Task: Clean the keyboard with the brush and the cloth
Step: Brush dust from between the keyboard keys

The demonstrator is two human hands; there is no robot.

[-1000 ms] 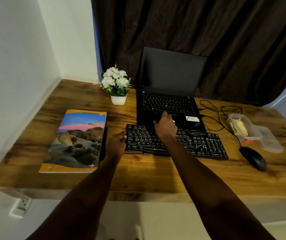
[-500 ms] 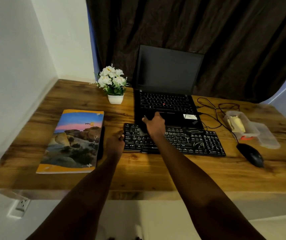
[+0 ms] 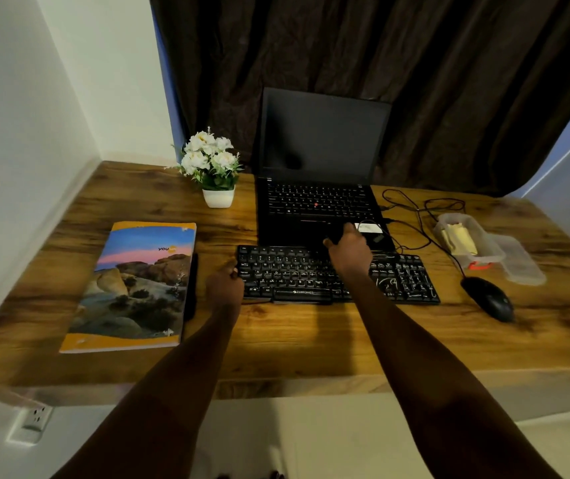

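The black keyboard (image 3: 294, 274) lies on the wooden desk in front of an open laptop. My left hand (image 3: 225, 283) rests at the keyboard's left edge with its fingers curled against it. My right hand (image 3: 349, 248) is over the keyboard's back edge, right of centre, close to the laptop's palm rest. Its fingers are pinched on something small and dark that looks like the brush; most of it is hidden by the hand and the dim light. A folded yellow cloth (image 3: 458, 238) lies in a clear plastic container (image 3: 494, 252) at the right.
The laptop (image 3: 318, 202) stands right behind the keyboard, with cables (image 3: 415, 216) trailing to its right. A black mouse (image 3: 489, 299) sits to the right of the keyboard and a notebook (image 3: 138, 285) to its left. A small white flower pot (image 3: 218, 197) stands at the back.
My right hand swept left along the keyboard's back rows, then back to the right, and is now right of centre. My left hand stayed at the keyboard's left edge.
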